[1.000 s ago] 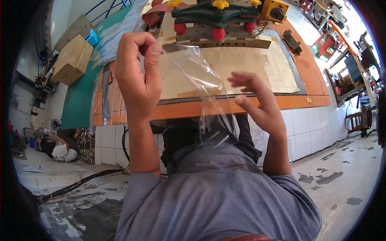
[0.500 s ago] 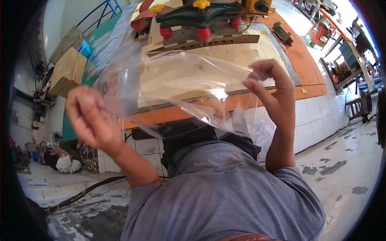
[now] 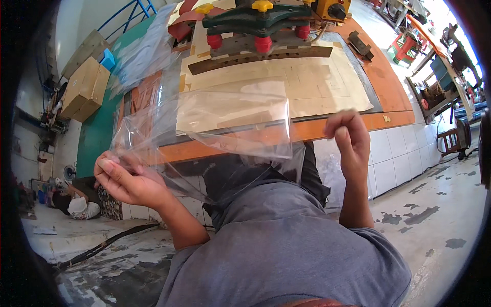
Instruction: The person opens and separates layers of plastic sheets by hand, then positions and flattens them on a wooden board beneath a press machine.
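Directly ahead stands an orange-edged workbench point(image 3: 358, 122) faced with white tiles below, bearing pale cardboard sheets point(image 3: 307, 82). At its far side sits a green press machine point(image 3: 255, 20) with red and yellow knobs. More clear plastic sheeting point(image 3: 146, 53) lies on the bench's far left end, and brown cardboard boxes point(image 3: 84, 87) sit beyond it by the wall. A black cable point(image 3: 102, 245) runs across the stained concrete floor at lower left. Further machinery stands at the far right, too small to identify.

My grey-shirted torso fills the lower middle of the view and hides the floor below the bench.

I hold a clear plastic bag point(image 3: 230, 128) up between myself and the bench front. It is transparent, glossy and creased, so the bench edge and cardboard show through it. One straight edge runs down its right side.

My left hand point(image 3: 128, 179) pinches the bag's lower left corner between thumb and fingers. My right hand point(image 3: 348, 140) is raised, well apart from the left, fingers curled in; I cannot tell whether it grips the film.
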The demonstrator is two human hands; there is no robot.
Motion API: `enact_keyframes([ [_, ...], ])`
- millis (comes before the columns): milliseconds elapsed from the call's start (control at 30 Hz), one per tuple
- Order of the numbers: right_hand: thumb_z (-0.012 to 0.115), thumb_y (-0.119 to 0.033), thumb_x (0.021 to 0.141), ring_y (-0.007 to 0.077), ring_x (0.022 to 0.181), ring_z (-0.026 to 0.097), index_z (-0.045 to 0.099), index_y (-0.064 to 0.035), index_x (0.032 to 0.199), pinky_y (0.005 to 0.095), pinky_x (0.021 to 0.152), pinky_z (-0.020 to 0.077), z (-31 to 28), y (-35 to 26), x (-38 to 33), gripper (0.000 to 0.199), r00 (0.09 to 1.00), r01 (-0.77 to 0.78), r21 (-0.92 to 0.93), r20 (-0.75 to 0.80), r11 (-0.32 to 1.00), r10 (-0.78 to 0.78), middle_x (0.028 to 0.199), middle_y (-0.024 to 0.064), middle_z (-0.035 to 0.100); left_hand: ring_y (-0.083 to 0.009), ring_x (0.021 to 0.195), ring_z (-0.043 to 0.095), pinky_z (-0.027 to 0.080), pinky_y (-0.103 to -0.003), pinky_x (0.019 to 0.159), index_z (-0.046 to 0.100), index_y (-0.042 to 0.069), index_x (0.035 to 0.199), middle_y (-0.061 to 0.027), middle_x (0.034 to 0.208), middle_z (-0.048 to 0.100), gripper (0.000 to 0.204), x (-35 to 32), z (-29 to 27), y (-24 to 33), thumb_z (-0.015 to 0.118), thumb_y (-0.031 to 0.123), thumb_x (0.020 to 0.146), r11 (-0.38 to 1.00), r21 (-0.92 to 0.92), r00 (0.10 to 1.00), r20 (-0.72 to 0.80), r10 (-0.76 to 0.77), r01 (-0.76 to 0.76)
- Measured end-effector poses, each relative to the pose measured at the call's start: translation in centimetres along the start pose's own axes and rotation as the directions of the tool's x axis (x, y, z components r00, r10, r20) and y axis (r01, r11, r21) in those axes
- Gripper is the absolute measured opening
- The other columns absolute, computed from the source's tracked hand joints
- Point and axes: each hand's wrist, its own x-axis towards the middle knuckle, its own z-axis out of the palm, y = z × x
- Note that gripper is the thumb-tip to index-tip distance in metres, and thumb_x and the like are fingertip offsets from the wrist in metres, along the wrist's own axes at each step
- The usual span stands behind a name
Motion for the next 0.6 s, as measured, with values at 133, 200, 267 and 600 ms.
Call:
enact_keyframes([
  [133,0.072,-0.037,0.101,0.0234,0.081,0.072,0.062,0.0012,0.127,0.0343,0.073,0.0543,0.1,-3.2,0.0,0.048,0.810,-0.053,0.201,0.582,0.978,-0.076,0.088,0.0111,0.073,-0.0075,0.062,0.034,0.024,-0.024,0.052,0.055,0.004,0.105,0.0001,0.088,0.044,0.025,-0.7,0.6,-0.2,0.056,0.028,0.111,0.999,0.008,0.999,-0.008,0.033,-0.032],
  [200,0.076,-0.039,0.097,0.0269,0.079,0.074,0.058,0.0007,0.135,0.0357,0.071,0.0552,1.1,-5.6,0.1,0.057,0.639,-0.150,0.011,0.764,0.989,0.088,0.086,0.0128,0.075,-0.0074,0.061,0.035,0.023,-0.024,0.052,0.055,0.003,0.105,0.0006,0.089,0.042,0.024,-1.0,0.9,-0.2,0.057,0.027,0.110,0.999,-0.032,1.000,-0.008,0.016,-0.016],
  [267,0.077,-0.040,0.095,0.0290,0.078,0.075,0.055,0.0001,0.141,0.0367,0.070,0.0558,2.0,-6.2,0.1,0.065,0.563,-0.207,-0.219,0.771,0.953,0.299,0.085,0.0137,0.076,-0.0069,0.058,0.035,0.022,-0.023,0.051,0.052,0.005,0.103,-0.0007,0.089,0.042,0.023,-1.2,0.7,-0.1,0.056,0.026,0.110,0.995,-0.096,0.999,0.025,0.022,-0.019],
  [600,0.078,-0.033,0.095,0.0239,0.111,0.065,0.038,-0.0049,0.159,0.0350,0.096,0.0513,2.5,-2.9,0.2,0.081,0.991,-0.093,-0.268,0.071,0.959,0.116,0.127,0.0146,0.069,-0.0084,0.049,0.038,0.030,-0.025,0.041,0.047,0.009,0.090,-0.0019,0.078,0.045,0.038,-3.3,-3.4,-0.4,0.080,0.027,0.096,0.706,-0.530,0.801,0.591,-0.089,0.469],
])
